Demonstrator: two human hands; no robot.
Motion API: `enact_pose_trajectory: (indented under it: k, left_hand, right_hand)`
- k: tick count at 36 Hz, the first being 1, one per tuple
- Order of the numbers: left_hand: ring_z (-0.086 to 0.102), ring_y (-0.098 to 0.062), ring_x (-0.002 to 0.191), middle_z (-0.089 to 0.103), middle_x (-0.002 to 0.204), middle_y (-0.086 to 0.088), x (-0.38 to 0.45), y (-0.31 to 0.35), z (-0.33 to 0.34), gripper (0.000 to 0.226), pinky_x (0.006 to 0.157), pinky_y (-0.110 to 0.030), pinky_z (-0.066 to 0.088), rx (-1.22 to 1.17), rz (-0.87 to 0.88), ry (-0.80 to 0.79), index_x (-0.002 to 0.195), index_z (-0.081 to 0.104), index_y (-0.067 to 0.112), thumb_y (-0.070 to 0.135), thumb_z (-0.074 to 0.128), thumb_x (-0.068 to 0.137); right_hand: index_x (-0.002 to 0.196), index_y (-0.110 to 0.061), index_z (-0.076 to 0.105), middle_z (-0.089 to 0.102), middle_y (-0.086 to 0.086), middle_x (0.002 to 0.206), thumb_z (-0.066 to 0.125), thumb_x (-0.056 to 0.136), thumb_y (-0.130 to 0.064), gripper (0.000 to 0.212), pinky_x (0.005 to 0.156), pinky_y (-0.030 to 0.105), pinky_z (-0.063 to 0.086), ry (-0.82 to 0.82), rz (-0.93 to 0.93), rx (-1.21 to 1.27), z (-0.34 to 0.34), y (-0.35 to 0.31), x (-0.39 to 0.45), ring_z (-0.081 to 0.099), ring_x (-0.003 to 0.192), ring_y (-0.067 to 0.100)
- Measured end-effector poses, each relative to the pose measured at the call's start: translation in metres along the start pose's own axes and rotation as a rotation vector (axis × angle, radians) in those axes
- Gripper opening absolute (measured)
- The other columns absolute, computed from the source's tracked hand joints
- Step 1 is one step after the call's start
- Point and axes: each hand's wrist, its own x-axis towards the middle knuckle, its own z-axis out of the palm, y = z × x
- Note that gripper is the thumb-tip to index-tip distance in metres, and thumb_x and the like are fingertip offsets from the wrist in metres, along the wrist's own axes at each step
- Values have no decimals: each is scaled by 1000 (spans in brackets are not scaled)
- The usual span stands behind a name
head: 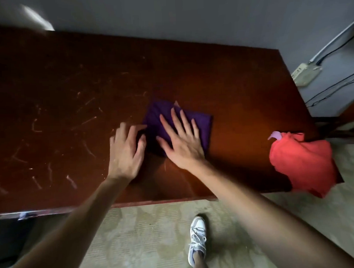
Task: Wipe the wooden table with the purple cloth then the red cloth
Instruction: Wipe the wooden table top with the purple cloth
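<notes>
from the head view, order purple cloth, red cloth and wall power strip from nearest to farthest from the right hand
1. Purple cloth: directly under the right hand.
2. Red cloth: at the table's right edge.
3. Power strip: on the wall, far right.

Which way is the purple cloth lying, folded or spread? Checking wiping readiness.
Folded: the purple cloth forms a compact, thick rectangle under the flat right hand.

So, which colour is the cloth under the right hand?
Purple cloth, dark; head view shows it under the right hand.
</notes>
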Motion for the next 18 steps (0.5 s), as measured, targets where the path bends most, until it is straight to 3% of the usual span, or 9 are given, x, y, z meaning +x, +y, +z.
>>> enact_pose_trajectory:
  k: [3, 8, 12, 18]
  left_hand:
    - [46, -35, 107, 47, 120, -16, -16, -14, -26, 48, 90, -50, 35, 107, -24, 7, 126, 55, 14, 46, 32, 100]
    - [48, -35, 119, 49, 135, -14, -37, -58, -66, 51, 99, -54, 35, 243, -36, -45, 139, 52, 25, 49, 31, 99]
    - [39, -25, 140, 41, 154, 0, -42, -97, -81, 52, 106, -49, 30, 299, -3, -119, 146, 48, 33, 50, 28, 101]
    - [25, -16, 151, 29, 163, 3, -49, -106, -80, 54, 116, -46, 23, 312, -8, -150, 153, 39, 35, 50, 27, 103]
  right_hand:
    - [164, -38, 15, 5, -1, 174, 24, 100, -67, 71, 128, 52, 11, -4, -55, 3, 4, -19, -49, 3, 161, 24]
    - [164, -37, 13, 3, -2, 174, 28, 103, -67, 70, 126, 55, 14, -32, -188, -30, 2, -28, -85, 0, 161, 24]
    - [164, -41, 12, 0, -6, 174, 29, 102, -70, 71, 127, 53, 12, -93, -302, -37, -6, -22, -70, -3, 161, 19]
    - [162, -46, 16, 0, -9, 174, 38, 101, -69, 69, 129, 47, 9, -183, -597, -67, -21, 4, -12, -3, 160, 14]
